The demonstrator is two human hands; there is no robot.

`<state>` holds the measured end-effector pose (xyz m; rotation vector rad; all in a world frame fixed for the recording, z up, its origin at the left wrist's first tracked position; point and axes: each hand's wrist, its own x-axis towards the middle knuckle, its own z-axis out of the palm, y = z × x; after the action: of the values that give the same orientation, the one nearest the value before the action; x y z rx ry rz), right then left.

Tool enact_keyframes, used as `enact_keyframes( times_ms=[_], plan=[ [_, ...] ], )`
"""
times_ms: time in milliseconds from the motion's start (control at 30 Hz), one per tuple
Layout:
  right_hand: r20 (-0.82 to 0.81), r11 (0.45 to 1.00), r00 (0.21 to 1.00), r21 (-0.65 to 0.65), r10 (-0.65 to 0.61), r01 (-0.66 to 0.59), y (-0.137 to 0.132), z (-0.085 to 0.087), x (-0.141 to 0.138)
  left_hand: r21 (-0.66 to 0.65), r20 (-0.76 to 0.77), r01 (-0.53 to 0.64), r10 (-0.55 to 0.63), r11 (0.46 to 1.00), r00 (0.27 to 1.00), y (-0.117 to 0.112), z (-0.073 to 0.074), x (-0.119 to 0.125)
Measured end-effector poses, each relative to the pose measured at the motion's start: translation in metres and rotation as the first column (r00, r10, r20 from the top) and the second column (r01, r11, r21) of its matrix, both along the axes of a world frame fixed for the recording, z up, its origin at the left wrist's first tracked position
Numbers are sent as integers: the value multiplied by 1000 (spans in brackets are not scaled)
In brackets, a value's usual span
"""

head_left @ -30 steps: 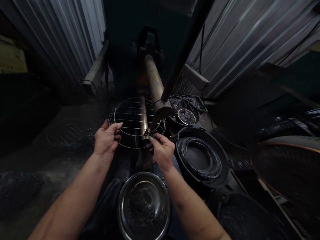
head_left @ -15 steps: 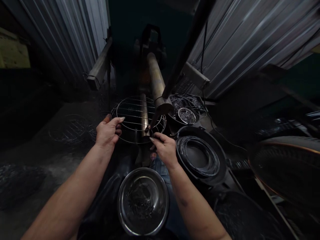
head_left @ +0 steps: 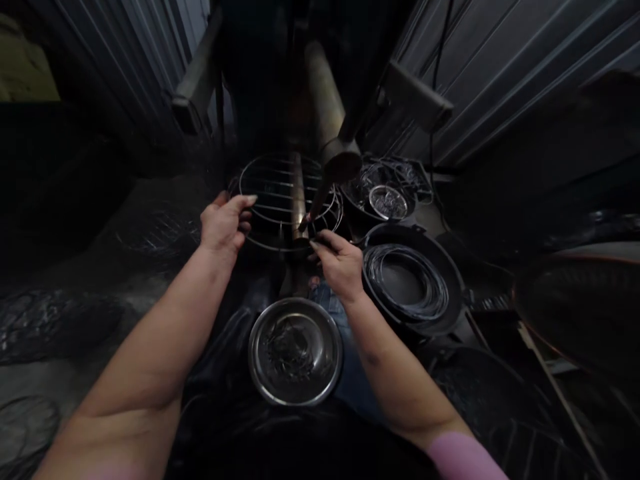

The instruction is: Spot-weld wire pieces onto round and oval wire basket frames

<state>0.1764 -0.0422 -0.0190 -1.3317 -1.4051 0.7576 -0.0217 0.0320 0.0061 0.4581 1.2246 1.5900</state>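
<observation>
A round wire rack (head_left: 270, 219) with parallel cross wires lies between the two electrodes of a spot welder. My left hand (head_left: 223, 223) grips the rack's left rim, thumb on top. My right hand (head_left: 339, 260) is pinched close to the rack's front edge, by the tips; the small piece between its fingers is too dark to make out. The upper electrode arm (head_left: 325, 87) ends in a slanted tip that meets the rack over the lower copper-coloured bar (head_left: 299, 193). On my lap sits a steel bowl (head_left: 295, 393) with small wire pieces inside.
To the right, a black pan (head_left: 453, 287) holds coiled wire rings (head_left: 373, 267). Behind it, a tray with loose wire holds a small round dish (head_left: 388, 202). A large copper-rimmed round pan (head_left: 530, 333) stands far right. More wire racks (head_left: 157, 233) lie on the left floor.
The view has tilted down, so the rack, bowl and pans appear higher, except for small shifts rightward. Both hands keep nearly the same place at the rack.
</observation>
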Motion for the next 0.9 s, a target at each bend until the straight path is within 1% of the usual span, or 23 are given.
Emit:
enact_keyframes(
  times_ms=[67,100,133,167,200,233,267,300,333,367,400,433,467,533,600,667,767,900],
  plan=[
    [143,995,988,91,-55,42,-19,-6,1,-16,-26,10,-11,1000,1000,4,-2,-3],
    [232,995,972,98,-38,15,-31,-11,1,-25,-34,15,-15,1000,999,6,-2,-5],
    [328,997,944,55,33,-54,-44,-16,-1,-30,-42,27,-28,999,999,8,-3,-7],
    [424,988,893,-42,153,-150,-58,-22,-5,-30,-52,46,-47,998,998,11,-3,-8],
    [506,951,805,-184,309,-250,-72,-29,-9,-28,-66,70,-72,997,995,13,-2,-10],
    [561,884,685,-348,464,-314,-86,-36,-15,-23,-82,85,-86,996,993,14,-1,-11],
    [592,802,547,-501,592,-327,-98,-42,-22,-21,-96,89,-90,996,991,15,0,-11],
    [602,728,416,-618,682,-297,-107,-48,-29,-19,-106,87,-88,996,990,16,1,-12],
    [594,667,308,-697,743,-263,-115,-53,-36,-18,-109,78,-79,997,991,16,3,-12],
    [580,623,230,-744,782,-242,-120,-57,-42,-18,-108,64,-66,998,992,16,4,-12],
    [561,590,181,-772,807,-235,-123,-59,-47,-18,-104,53,-55,998,993,16,5,-12],
    [544,565,152,-791,825,-236,-124,-60,-52,-17,-99,47,-48,999,994,16,5,-13],
    [529,548,140,-803,837,-236,-124,-59,-54,-16,-94,46,-48,999,994,16,6,-13],
    [505,525,145,-823,851,-217,-121,-56,-56,-22,-86,42,-44,999,995,17,6,-14],
    [493,521,177,-830,852,-199,-118,-53,-54,-24,-81,41,-42,999,996,18,7,-15],
    [478,524,238,-830,845,-191,-115,-53,-50,-31,-80,42,-44,999,996,18,8,-15],
    [456,530,320,-823,831,-203,-114,-58,-44,-49,-80,32,-36,998,996,18,11,-13],
    [377,529,449,-799,810,-285,-119,-67,-37,-60,-87,8,-13,998,996,17,11,-12]
  ],
)
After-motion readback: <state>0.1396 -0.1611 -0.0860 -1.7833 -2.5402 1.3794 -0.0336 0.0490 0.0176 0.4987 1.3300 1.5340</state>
